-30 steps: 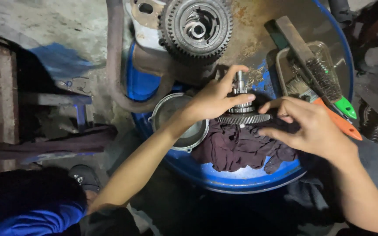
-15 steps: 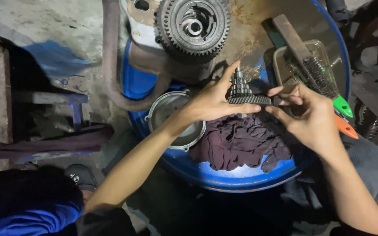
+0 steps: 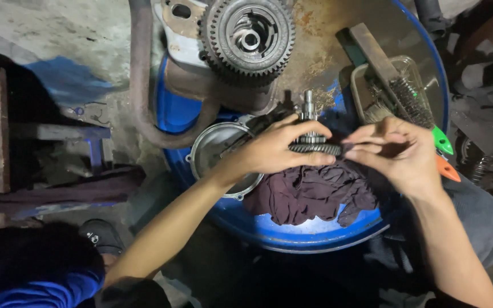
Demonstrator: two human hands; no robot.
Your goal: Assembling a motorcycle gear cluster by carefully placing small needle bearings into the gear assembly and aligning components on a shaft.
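My left hand (image 3: 278, 149) grips a steel gear shaft (image 3: 310, 126) held upright over a blue drum top (image 3: 315, 234). The fingers wrap its toothed gear ring. My right hand (image 3: 397, 153) touches the right side of that same gear ring with pinched fingertips. A dark maroon rag (image 3: 315, 194) lies crumpled on the drum just below both hands.
A large gear assembly on a metal housing (image 3: 249, 34) rests at the drum's far side. A round metal cover (image 3: 218, 151) lies left of the rag. A clear tray with a wire brush (image 3: 400, 94) and green and orange handles (image 3: 443, 151) sits at the right.
The gear shaft has been lifted off the rag and held upright, and my right hand has shifted from gripping below the gear to pinching its right edge.
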